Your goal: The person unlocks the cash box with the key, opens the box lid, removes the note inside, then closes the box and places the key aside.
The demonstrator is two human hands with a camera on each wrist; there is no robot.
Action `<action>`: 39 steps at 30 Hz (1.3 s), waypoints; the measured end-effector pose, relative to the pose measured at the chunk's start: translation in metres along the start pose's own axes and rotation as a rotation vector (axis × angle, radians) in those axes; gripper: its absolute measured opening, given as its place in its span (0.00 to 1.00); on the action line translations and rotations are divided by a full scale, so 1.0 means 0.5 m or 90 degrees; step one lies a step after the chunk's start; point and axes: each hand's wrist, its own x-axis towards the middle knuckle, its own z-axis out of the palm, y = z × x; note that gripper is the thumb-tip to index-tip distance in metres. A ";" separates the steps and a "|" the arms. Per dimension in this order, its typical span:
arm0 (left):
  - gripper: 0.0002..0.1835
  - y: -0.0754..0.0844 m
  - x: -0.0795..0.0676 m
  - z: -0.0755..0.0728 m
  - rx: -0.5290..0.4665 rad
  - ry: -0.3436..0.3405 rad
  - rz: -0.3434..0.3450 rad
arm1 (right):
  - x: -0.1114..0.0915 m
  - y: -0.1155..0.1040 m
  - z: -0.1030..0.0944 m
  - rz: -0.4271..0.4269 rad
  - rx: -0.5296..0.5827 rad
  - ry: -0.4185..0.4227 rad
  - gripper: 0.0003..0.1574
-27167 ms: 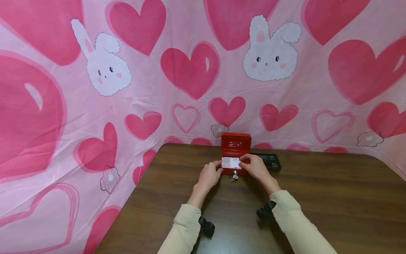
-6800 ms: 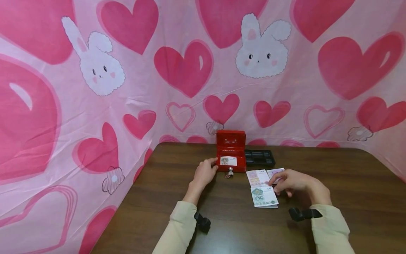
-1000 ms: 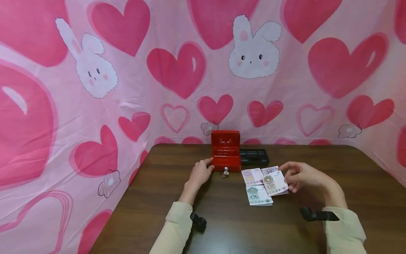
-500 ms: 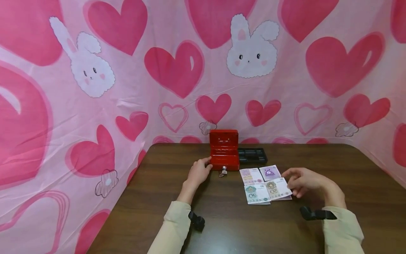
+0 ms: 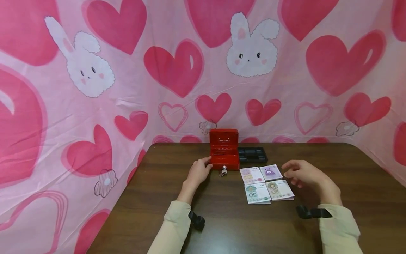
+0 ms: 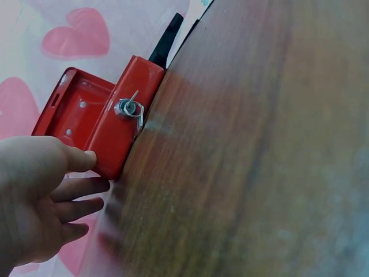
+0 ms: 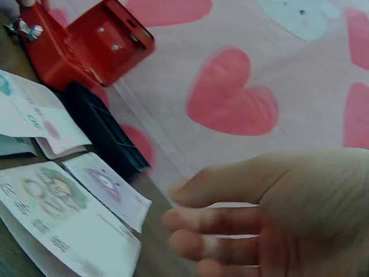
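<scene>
My left hand (image 5: 199,171) rests at the left side of a red cash box (image 5: 225,164), its thumb touching the front left corner and its other fingers extended. The box's lid stands up, its red inside shows bare, and keys (image 6: 138,112) hang from the front lock. To its right lie folded banknotes in two rows: a pinkish note (image 5: 251,175) and a purple one (image 5: 270,172) behind, a green 50 note (image 5: 257,193) and a brownish 20 note (image 5: 279,189) in front. My right hand (image 5: 309,176) hovers just right of these notes, fingers loosely bent, holding nothing.
A black compartment tray (image 5: 252,154) sits right behind the notes, against the box's right side. The brown wooden table (image 5: 234,225) ends at a pink cloth (image 5: 177,84) with hearts and rabbits.
The brownish note came out of the box and was laid at the front right of the other notes. My right hand let go and drew slightly back; the left stayed at the box.
</scene>
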 end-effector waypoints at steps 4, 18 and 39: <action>0.23 0.001 0.003 0.001 0.003 0.000 0.003 | 0.015 -0.011 0.006 -0.030 -0.025 0.061 0.27; 0.23 -0.005 0.001 0.001 0.011 0.011 0.006 | 0.091 -0.012 0.049 -0.063 0.007 0.150 0.26; 0.23 -0.005 0.001 0.008 0.012 0.007 0.000 | 0.168 -0.005 0.052 -0.052 0.011 0.121 0.39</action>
